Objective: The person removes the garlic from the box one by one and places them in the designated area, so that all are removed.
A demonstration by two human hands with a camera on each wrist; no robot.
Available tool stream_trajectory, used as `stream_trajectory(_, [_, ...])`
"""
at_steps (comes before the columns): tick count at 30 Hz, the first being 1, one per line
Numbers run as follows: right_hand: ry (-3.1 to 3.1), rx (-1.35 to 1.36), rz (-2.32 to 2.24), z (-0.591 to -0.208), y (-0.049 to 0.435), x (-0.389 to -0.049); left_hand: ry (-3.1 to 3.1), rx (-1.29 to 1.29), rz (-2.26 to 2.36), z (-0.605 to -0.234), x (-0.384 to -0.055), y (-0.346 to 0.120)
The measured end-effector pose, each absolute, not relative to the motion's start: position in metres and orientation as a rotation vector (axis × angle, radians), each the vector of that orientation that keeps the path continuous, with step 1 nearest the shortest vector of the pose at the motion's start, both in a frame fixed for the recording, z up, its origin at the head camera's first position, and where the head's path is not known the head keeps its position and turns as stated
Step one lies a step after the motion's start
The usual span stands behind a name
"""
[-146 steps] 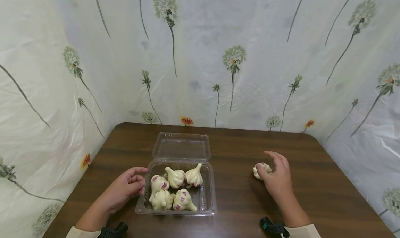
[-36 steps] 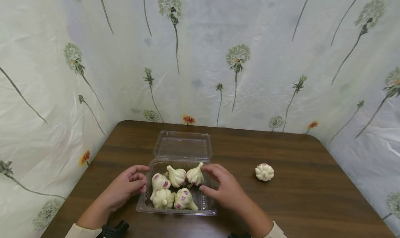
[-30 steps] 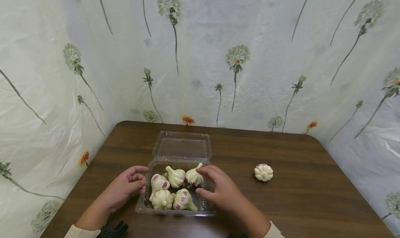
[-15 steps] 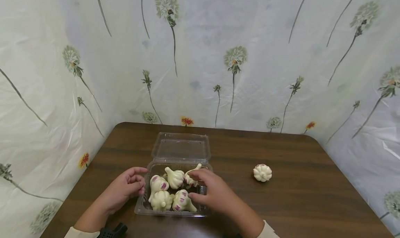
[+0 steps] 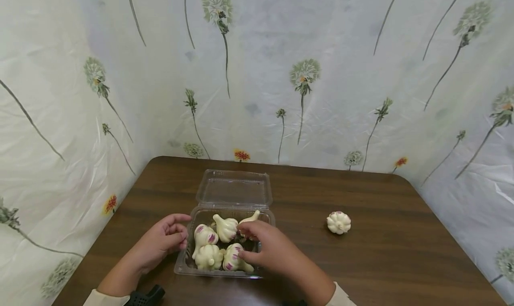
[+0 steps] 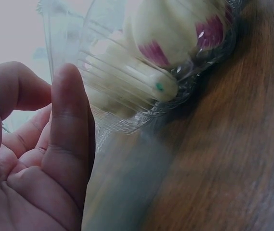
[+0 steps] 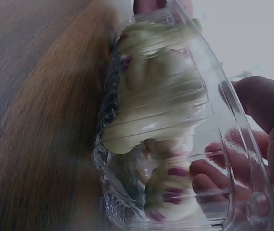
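A clear plastic clamshell container [image 5: 267, 257], its lid [image 5: 234, 188] folded back, holds several garlic bulbs [image 5: 209, 256], cream with purple streaks. At its left side is my left hand [image 5: 162, 241], its index fingertip at the rim corner and its other fingers loosely bent. In the left wrist view, the thumb [image 6: 69, 110] is close beside the clear wall. My right hand [image 5: 267, 248] reaches over the container's right side, thumb and index apart, with nothing seen gripped. Its thumb is by the lower right bulb [image 5: 236, 258]; the hand partly covers the upper right bulb [image 5: 252, 217].
One more garlic bulb [image 5: 338, 222] sits by itself on the brown wooden table [image 5: 385, 252], right of the container. A flower-patterned sheet [image 5: 257, 74] hangs behind and at both sides of the table.
My right hand has left the lone bulb on the right, which stays on the table, and has moved left over the container, further in during the last second. The left hand stays put.
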State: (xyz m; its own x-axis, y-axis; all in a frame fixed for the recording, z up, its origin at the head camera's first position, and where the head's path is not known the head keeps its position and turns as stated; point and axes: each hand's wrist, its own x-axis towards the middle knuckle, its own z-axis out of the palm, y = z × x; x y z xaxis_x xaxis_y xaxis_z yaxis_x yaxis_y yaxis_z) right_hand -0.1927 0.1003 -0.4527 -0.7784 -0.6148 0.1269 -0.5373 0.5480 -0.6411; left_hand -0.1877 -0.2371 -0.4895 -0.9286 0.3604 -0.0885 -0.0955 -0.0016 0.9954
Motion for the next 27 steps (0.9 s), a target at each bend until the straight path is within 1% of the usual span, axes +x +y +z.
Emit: stream_trajectory(27, [2.780,-1.101,-0.679,-0.4524,0.0929,-0.1870,1.970,0.277,1.986,-0.4893,-0.1888,-0.2386])
